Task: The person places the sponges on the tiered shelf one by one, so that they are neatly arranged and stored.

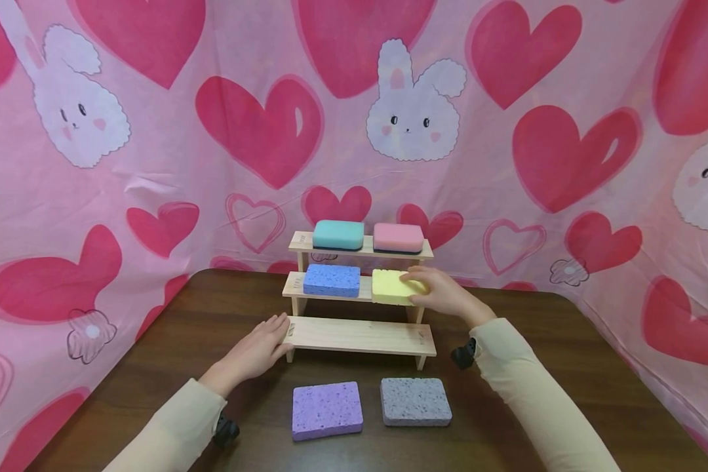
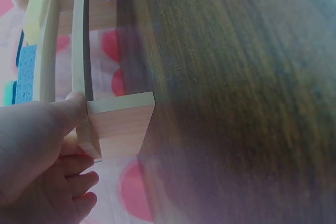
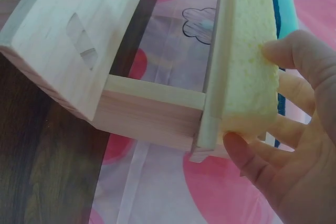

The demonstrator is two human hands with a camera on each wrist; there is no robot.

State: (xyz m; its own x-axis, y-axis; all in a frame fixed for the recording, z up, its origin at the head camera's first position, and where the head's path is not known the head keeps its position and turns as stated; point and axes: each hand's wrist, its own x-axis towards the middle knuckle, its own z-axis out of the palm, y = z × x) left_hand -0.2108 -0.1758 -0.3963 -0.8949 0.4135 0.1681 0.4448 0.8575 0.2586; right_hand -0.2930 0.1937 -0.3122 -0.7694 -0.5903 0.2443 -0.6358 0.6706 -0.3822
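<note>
A three-tier wooden shelf rack (image 1: pixel 360 334) stands on the table. My right hand (image 1: pixel 445 293) holds a yellow sponge (image 1: pixel 389 287) by its right end, on the right part of the middle tier. In the right wrist view the thumb and fingers (image 3: pixel 291 51) wrap that sponge's end and side. My left hand (image 1: pixel 254 351) grips the left end of the bottom tier, its thumb (image 2: pixel 73 109) on the board in the left wrist view. Beside the yellow sponge lies a blue sponge (image 1: pixel 332 280). The top tier carries a teal sponge (image 1: pixel 338 235) and a pink sponge (image 1: pixel 398 237), both with dark undersides.
On the brown table (image 1: pixel 507 406), in front of the rack, lie a purple sponge (image 1: pixel 327 411) and, to its right, a grey sponge (image 1: pixel 415 402). A pink cloth (image 1: pixel 342 151) with hearts and rabbits hangs behind the table and along its sides.
</note>
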